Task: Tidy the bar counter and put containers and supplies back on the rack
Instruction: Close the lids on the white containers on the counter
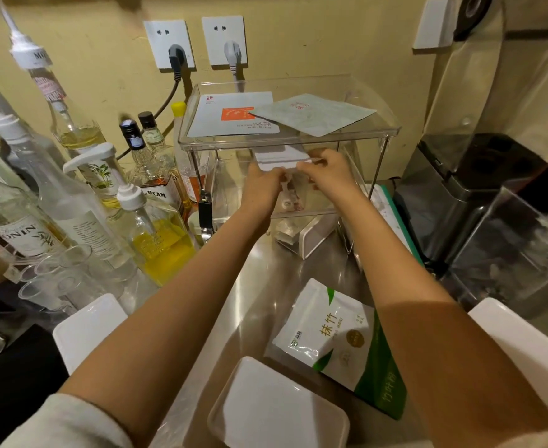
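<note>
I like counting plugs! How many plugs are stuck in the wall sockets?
2. A dark plug sits in the left socket and a grey plug in the right socket, both on the wall above the clear rack. Others may be hidden.

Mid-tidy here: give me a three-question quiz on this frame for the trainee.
1. True or false: both packets on top of the clear rack lie flat.
2. What do the left hand and right hand hold together? A) a pump bottle B) a clear container with a white lid C) a green pouch
3. Fill in: the green-and-white pouch lies on the ____.

Key: 1 true; 2 B; 3 counter.
</note>
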